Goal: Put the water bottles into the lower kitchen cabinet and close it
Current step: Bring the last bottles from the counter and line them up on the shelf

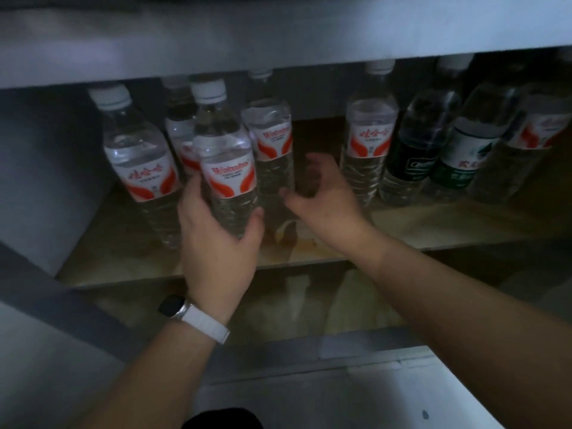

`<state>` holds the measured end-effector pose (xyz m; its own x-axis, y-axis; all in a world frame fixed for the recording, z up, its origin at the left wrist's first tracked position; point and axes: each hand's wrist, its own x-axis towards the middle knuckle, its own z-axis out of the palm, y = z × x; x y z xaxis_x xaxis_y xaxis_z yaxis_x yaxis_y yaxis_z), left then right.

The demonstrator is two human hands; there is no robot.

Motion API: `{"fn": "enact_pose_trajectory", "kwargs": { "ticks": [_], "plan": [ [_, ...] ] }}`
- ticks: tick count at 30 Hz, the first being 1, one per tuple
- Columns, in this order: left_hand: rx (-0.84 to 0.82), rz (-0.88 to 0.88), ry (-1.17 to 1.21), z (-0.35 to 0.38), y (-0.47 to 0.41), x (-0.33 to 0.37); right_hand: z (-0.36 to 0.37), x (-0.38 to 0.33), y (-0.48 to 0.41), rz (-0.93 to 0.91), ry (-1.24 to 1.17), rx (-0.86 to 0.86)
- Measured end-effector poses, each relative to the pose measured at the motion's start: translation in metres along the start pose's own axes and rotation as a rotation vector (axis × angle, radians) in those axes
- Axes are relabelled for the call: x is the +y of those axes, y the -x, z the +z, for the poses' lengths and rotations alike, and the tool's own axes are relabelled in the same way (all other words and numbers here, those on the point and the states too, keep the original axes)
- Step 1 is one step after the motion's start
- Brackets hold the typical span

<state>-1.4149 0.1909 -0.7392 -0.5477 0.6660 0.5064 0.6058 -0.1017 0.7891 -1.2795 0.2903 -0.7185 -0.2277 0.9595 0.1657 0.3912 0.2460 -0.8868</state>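
My left hand (216,236) grips the lower body of a clear water bottle (224,156) with a red-and-white label and white cap, held upright at the front of the cabinet shelf (433,224). My right hand (322,193) hovers open just right of it, fingers spread, holding nothing. Several more bottles stand on the shelf: one at the left (136,156), two behind the held one (272,134), and a row at the right with a red-labelled bottle (368,140) and dark green-labelled ones (421,150).
The cabinet's upper frame (278,35) overhangs the bottle caps. A lower shelf level (309,305) lies beneath, dim and stained. The cabinet's left wall (46,181) is close to the leftmost bottle. A gap on the shelf lies behind my right hand.
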Motion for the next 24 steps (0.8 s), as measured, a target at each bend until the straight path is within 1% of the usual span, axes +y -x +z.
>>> {"fn": "enact_pose_trajectory", "kwargs": {
  "ticks": [5, 11, 13, 18, 21, 24],
  "plan": [
    [-0.05, -0.025, -0.069, 0.003, -0.007, -0.006, 0.023, -0.005, -0.021, -0.014, -0.03, -0.046],
    [-0.024, -0.002, -0.164, 0.012, -0.011, -0.011, 0.044, -0.002, -0.037, 0.016, 0.0, -0.011],
    [-0.019, -0.006, -0.175, 0.014, -0.012, -0.011, 0.046, 0.001, -0.036, 0.006, 0.005, 0.015],
    [-0.046, 0.025, -0.11, 0.022, -0.016, -0.007, 0.038, 0.007, -0.024, 0.013, 0.031, 0.104],
    [-0.076, -0.011, -0.065, 0.036, -0.02, -0.003, 0.028, 0.01, -0.016, 0.042, 0.05, 0.185],
    [-0.072, -0.032, -0.037, 0.051, -0.023, -0.001, 0.022, 0.018, -0.013, 0.06, 0.036, 0.248]
  ]
}}
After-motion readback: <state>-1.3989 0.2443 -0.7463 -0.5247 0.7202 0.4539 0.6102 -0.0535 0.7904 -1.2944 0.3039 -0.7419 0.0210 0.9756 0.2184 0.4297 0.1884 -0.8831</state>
